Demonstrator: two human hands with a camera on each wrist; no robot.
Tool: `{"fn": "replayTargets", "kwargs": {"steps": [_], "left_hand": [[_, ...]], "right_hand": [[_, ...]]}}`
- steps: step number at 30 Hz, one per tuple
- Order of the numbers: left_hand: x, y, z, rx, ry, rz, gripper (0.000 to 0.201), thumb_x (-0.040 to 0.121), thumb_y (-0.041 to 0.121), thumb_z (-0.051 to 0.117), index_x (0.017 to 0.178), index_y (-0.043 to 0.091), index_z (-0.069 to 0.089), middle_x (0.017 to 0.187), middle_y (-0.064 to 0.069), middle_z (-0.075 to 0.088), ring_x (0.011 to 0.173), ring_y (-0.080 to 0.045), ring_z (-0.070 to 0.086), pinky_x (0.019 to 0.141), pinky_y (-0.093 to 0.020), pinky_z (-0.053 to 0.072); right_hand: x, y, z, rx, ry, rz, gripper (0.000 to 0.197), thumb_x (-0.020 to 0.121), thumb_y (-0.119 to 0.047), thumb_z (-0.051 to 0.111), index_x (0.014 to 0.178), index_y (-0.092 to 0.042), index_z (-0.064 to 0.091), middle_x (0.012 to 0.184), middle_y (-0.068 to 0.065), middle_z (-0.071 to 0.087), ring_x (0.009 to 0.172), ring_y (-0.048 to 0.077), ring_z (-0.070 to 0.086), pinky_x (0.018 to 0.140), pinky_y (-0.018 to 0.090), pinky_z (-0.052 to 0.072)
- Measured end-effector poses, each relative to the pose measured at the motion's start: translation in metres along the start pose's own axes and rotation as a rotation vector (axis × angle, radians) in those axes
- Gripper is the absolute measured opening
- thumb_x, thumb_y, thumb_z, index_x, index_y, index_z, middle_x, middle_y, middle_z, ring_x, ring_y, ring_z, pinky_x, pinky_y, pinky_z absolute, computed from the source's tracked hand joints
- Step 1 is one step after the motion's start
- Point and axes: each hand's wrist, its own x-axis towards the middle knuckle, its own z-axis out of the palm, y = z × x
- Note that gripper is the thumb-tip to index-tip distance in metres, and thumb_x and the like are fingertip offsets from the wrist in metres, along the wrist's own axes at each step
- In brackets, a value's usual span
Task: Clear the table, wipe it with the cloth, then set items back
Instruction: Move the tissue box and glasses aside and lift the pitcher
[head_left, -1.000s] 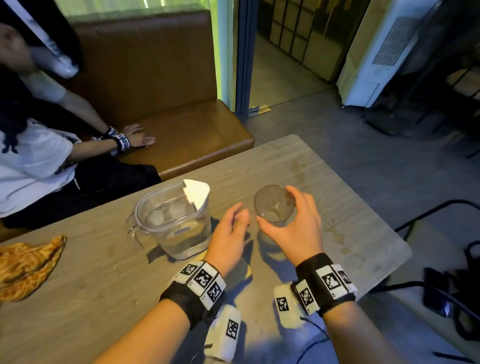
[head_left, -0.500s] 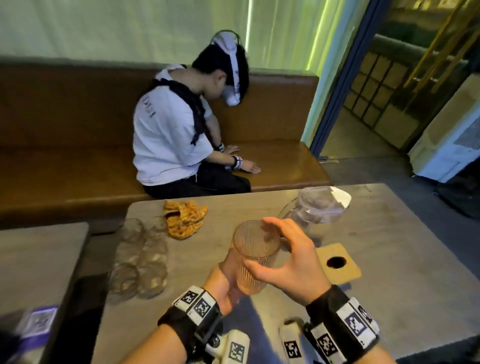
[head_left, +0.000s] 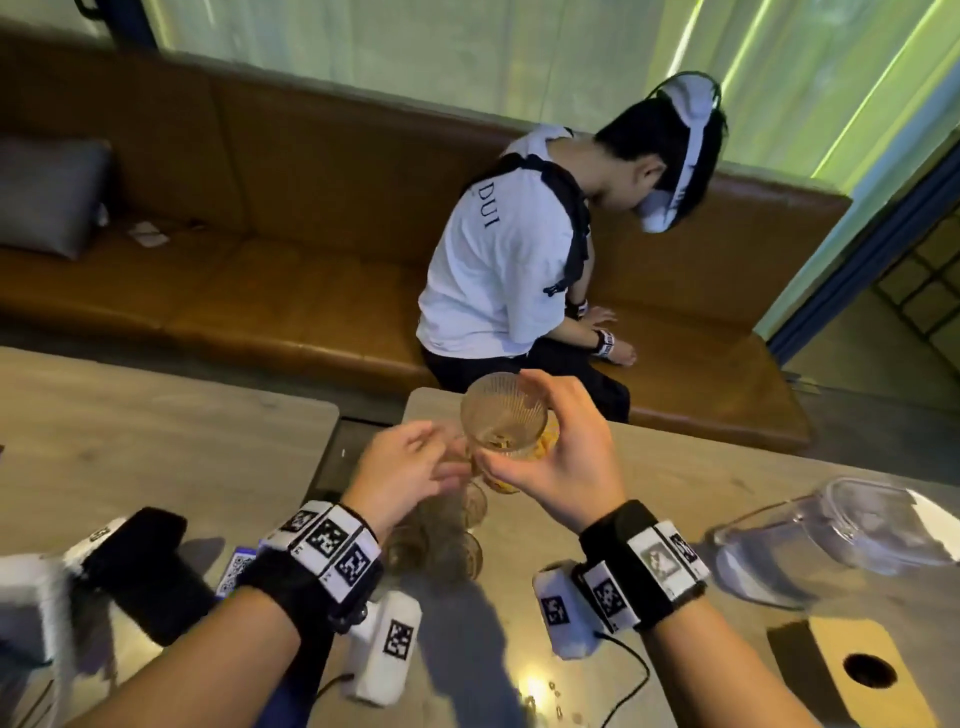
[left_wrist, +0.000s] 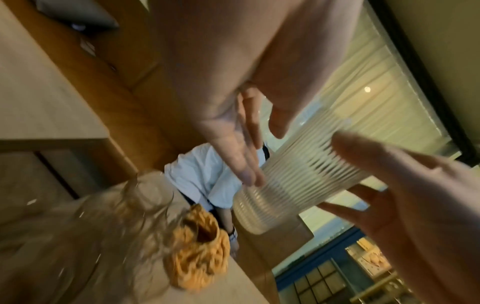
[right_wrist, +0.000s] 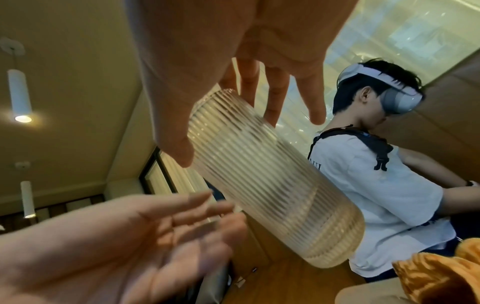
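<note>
My right hand (head_left: 524, 434) grips a ribbed clear glass (head_left: 498, 410) in the air above the table (head_left: 675, 483), thumb on one side and fingers on the other (right_wrist: 270, 111). My left hand (head_left: 447, 467) is open beside the glass's base, fingers straight (left_wrist: 246, 170); I cannot tell whether they touch the glass (left_wrist: 298, 181). Under the hands stands a cluster of clear glasses (head_left: 441, 540), blurred. The orange cloth (left_wrist: 200, 253) lies crumpled on the table just beyond them, mostly hidden behind the glass in the head view.
A clear water pitcher (head_left: 857, 540) stands at the right, with a wooden coaster (head_left: 857, 670) with a hole in front of it. A second table (head_left: 156, 441) is at the left across a narrow gap. A person (head_left: 509, 249) sits on the brown bench (head_left: 260, 312).
My right hand lifted the ribbed glass from beside the pitcher and carried it left, over the cluster of glasses. My left hand travelled along beside it. My head turned left.
</note>
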Motion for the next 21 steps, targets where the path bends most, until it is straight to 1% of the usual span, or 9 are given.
{"fn": "replayTargets", "kwargs": {"steps": [4,7,8,11,12,15,16,19,21], "left_hand": [[0.048,0.034,-0.008,0.051,-0.029,0.133,0.029,0.103,0.011,0.044,0.128,0.011,0.056,0.119,-0.009,0.067,0.088,-0.014,0.073,0.071,-0.020,0.058],[0.086,0.043,-0.011,0.161,-0.066,0.128,0.036,0.102,0.006,0.043,0.137,0.011,0.052,0.130,-0.004,0.061,0.105,-0.016,0.068,0.083,-0.019,0.056],[0.098,0.041,-0.012,0.186,-0.067,0.118,0.039,0.102,0.004,0.043,0.139,0.010,0.050,0.131,-0.003,0.059,0.106,-0.015,0.067,0.083,-0.018,0.054],[0.131,0.030,-0.016,0.241,-0.026,0.067,0.041,0.102,0.002,0.040,0.141,0.012,0.047,0.129,0.000,0.058,0.098,-0.007,0.064,0.083,-0.017,0.053],[0.140,0.024,-0.017,0.259,-0.016,0.048,0.041,0.102,0.000,0.039,0.140,0.012,0.048,0.125,0.001,0.060,0.096,-0.006,0.064,0.083,-0.017,0.053],[0.160,0.004,-0.022,0.294,-0.015,-0.004,0.043,0.100,-0.004,0.039,0.137,0.014,0.051,0.104,0.014,0.063,0.091,-0.001,0.064,0.075,-0.012,0.054],[0.165,-0.002,-0.025,0.302,-0.012,-0.016,0.044,0.099,-0.005,0.039,0.136,0.014,0.052,0.102,0.015,0.063,0.091,-0.001,0.064,0.074,-0.011,0.054],[0.175,-0.015,-0.027,0.293,0.004,-0.059,0.044,0.098,-0.008,0.040,0.134,0.013,0.053,0.101,0.011,0.064,0.091,-0.004,0.064,0.076,-0.013,0.052],[0.179,-0.022,-0.027,0.284,0.013,-0.074,0.043,0.098,-0.008,0.040,0.135,0.010,0.051,0.110,0.003,0.065,0.093,-0.008,0.063,0.078,-0.015,0.052]], "right_hand": [[0.059,0.039,0.028,-0.002,-0.002,0.016,0.077,0.062,-0.043,0.088,0.125,-0.011,0.056,0.113,-0.002,0.057,0.106,0.011,0.054,0.091,0.026,0.047],[0.092,0.070,0.047,0.018,-0.028,0.084,0.081,0.059,-0.052,0.085,0.125,-0.014,0.056,0.114,-0.002,0.058,0.106,0.014,0.055,0.091,0.030,0.048],[0.101,0.081,0.054,0.021,-0.048,0.111,0.081,0.059,-0.052,0.085,0.126,-0.016,0.055,0.115,-0.002,0.059,0.107,0.015,0.056,0.092,0.032,0.048],[0.118,0.113,0.079,0.019,-0.122,0.171,0.080,0.059,-0.044,0.088,0.126,-0.017,0.055,0.117,0.001,0.059,0.108,0.017,0.056,0.094,0.037,0.049],[0.121,0.122,0.088,0.022,-0.152,0.193,0.080,0.060,-0.041,0.089,0.127,-0.016,0.055,0.118,0.002,0.060,0.108,0.017,0.056,0.095,0.038,0.048],[0.125,0.144,0.109,0.038,-0.253,0.260,0.085,0.060,-0.039,0.089,0.133,-0.015,0.052,0.124,0.003,0.058,0.113,0.017,0.056,0.100,0.036,0.046],[0.125,0.150,0.115,0.038,-0.283,0.274,0.087,0.061,-0.039,0.090,0.135,-0.015,0.051,0.125,0.003,0.058,0.114,0.017,0.055,0.101,0.036,0.046],[0.122,0.165,0.129,0.018,-0.340,0.290,0.089,0.062,-0.040,0.089,0.138,-0.016,0.049,0.126,0.003,0.056,0.115,0.017,0.054,0.101,0.033,0.045],[0.120,0.171,0.134,0.010,-0.354,0.304,0.090,0.062,-0.041,0.089,0.138,-0.017,0.048,0.127,0.001,0.055,0.115,0.015,0.053,0.100,0.028,0.044]]}}
